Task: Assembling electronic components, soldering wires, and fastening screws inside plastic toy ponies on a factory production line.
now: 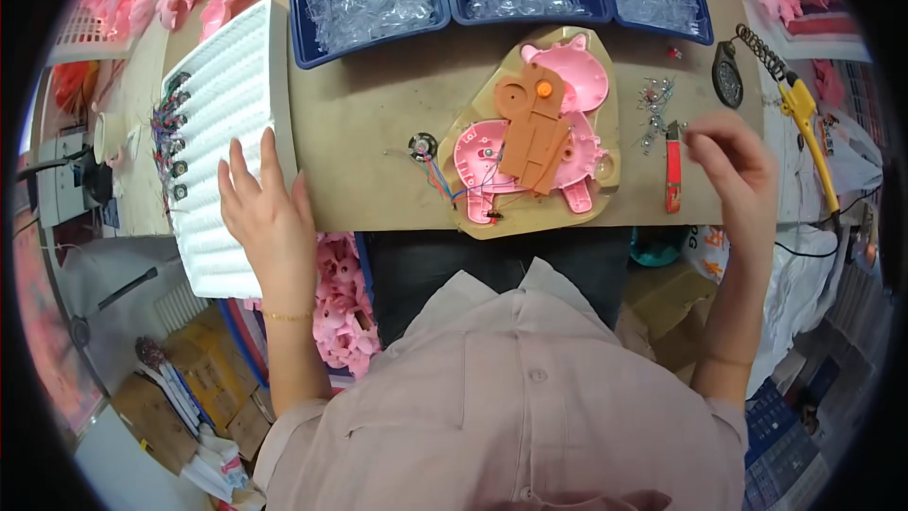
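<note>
My left hand (265, 208) is open, its fingers spread over the white ridged foam tray (222, 218). My right hand (733, 166) is raised at the right, fingers curled in with thumb and fingertips close together; what they hold, if anything, is hidden. Just left of it lies a red-handled tool (672, 175), perhaps a utility knife. Midway between both hands, a tan fixture (605, 203) bears pink plastic shell halves (482, 156) with an orange-brown plate (530, 128) across them. Wires run from the shell to a small round speaker (422, 146) on the table.
Blue bins (369, 45) of clear plastic parts line the back. Small wired components (653, 114) lie loose near the knife-like tool. A black oval object (727, 76) and a yellow tool (804, 114) with a coiled cord are at the right. Wired speakers (178, 168) edge the foam tray.
</note>
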The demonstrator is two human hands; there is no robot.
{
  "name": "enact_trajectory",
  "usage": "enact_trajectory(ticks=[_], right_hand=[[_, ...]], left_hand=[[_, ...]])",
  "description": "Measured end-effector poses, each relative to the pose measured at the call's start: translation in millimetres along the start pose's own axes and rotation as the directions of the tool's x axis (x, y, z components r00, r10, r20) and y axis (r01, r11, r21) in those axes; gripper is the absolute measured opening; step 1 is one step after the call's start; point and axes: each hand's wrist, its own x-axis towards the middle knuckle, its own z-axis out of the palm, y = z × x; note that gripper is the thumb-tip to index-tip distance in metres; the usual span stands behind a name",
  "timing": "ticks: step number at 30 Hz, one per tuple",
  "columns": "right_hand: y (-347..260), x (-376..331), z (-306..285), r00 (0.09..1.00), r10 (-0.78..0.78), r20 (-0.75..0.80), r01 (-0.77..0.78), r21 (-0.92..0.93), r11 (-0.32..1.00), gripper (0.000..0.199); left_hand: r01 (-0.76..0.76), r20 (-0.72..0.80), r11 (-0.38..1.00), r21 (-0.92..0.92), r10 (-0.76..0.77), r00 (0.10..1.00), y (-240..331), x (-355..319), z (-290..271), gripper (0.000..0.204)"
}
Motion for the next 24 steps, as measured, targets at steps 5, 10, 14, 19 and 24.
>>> enact_trajectory(ticks=[5,10,14,19,24], right_hand=[[-38.4,74.7,55.7,0.805,-0.482,0.346,0.569,-0.22,0.792,0.014],[-31.0,91.5,66.4,0.732,-0.353,0.583,0.549,-0.198,0.812,0.011],[-23.9,92.3,71.2,0.724,-0.438,0.534,0.624,-0.235,0.745,0.009],[-46.0,99.7,60.5,0.78,-0.523,0.344,0.625,-0.382,0.681,0.01],[-67.9,63.0,38.2,0.855,-0.507,0.112,0.493,-0.48,0.725,0.011]], left_hand=[[-0.461,-0.162,0.792,-0.4,0.434,0.886,86.1,-23.8,-19.6,0.025],[-0.385,0.003,0.812,-0.438,0.43,0.903,109.6,-26.1,3.4,0.028],[-0.249,0.141,0.748,-0.615,0.415,0.899,94.9,-8.0,-17.9,0.024],[0.22,0.229,0.228,-0.948,0.013,0.973,74.9,47.9,-39.5,0.017],[0.233,0.236,-0.122,-0.965,-0.01,0.972,88.4,62.2,-30.4,0.021]])
